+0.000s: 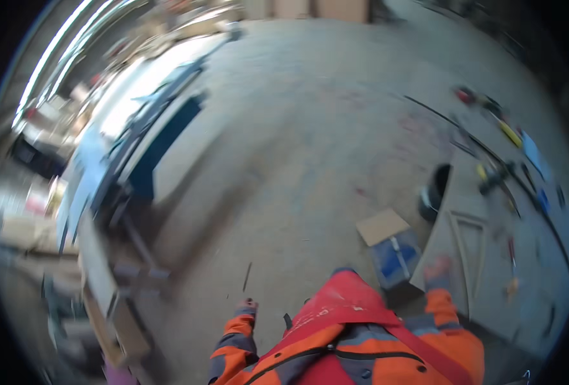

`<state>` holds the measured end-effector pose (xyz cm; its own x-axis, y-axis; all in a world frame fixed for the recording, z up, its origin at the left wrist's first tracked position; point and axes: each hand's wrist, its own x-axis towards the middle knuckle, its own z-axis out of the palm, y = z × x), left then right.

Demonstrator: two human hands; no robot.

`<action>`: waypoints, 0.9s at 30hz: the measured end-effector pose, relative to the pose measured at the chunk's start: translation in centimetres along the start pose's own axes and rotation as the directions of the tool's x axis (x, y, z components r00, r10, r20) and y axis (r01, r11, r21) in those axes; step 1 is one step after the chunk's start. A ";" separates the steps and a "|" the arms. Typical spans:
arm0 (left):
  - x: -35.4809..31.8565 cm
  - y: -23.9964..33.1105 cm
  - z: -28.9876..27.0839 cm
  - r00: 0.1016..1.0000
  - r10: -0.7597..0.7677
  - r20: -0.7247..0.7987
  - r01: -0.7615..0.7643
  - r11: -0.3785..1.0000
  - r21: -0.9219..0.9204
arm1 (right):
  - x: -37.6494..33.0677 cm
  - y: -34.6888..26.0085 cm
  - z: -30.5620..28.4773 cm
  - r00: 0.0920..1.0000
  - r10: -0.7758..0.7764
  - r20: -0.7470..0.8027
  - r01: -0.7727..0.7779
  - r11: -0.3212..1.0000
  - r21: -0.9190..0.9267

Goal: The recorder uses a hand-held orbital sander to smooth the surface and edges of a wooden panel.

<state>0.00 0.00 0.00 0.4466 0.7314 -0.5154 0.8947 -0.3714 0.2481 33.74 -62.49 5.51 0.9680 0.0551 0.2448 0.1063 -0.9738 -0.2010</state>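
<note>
Reaching out with two bare hands, one at the lower centre and one at the lower right of the frame.
The left hand (pixel 250 304) is hanging just below one thin dark stick (pixel 247 277) in the lower centre; the right hand (pixel 438 268) is blurring over the edge of one grey tabletop (pixel 497 313), beside one rectangular frame (pixel 467 219). Whether either grip is wide, narrow or holding something, I cannot tell. One box (pixel 393 280) with blue contents (pixel 393 256) is standing left of the right hand, one dark bucket (pixel 433 197) above.
</note>
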 end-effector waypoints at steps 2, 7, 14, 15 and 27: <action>10.6 4.5 -6.1 0.992 0.109 -0.060 -0.109 0.994 -0.002 | 6.6 -11.4 -3.0 0.973 0.160 0.166 -0.189 0.965 0.179; 26.1 18.6 -10.3 0.905 0.349 -0.244 -0.405 0.882 -0.242 | 13.9 -17.4 5.1 0.971 0.053 0.233 -0.141 0.914 0.379; 34.8 31.7 -5.0 0.889 0.242 0.388 -0.250 0.968 -0.033 | 32.9 -24.4 8.7 0.928 0.035 0.370 -0.203 0.881 0.427; 36.6 34.1 -5.8 0.884 0.244 0.399 -0.269 0.963 0.007 | 36.1 -25.1 8.2 0.936 0.031 0.350 -0.203 0.861 0.467; 65.9 76.8 -5.8 0.755 0.411 0.510 -0.628 0.675 0.387 | 70.7 -19.9 14.5 0.902 0.402 0.158 -0.424 0.757 0.497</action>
<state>98.22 22.93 -10.13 0.6998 0.1080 -0.7061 0.3196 -0.9314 0.1742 103.40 -36.04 13.03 0.9517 -0.3068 -0.0095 -0.2171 -0.6509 -0.7275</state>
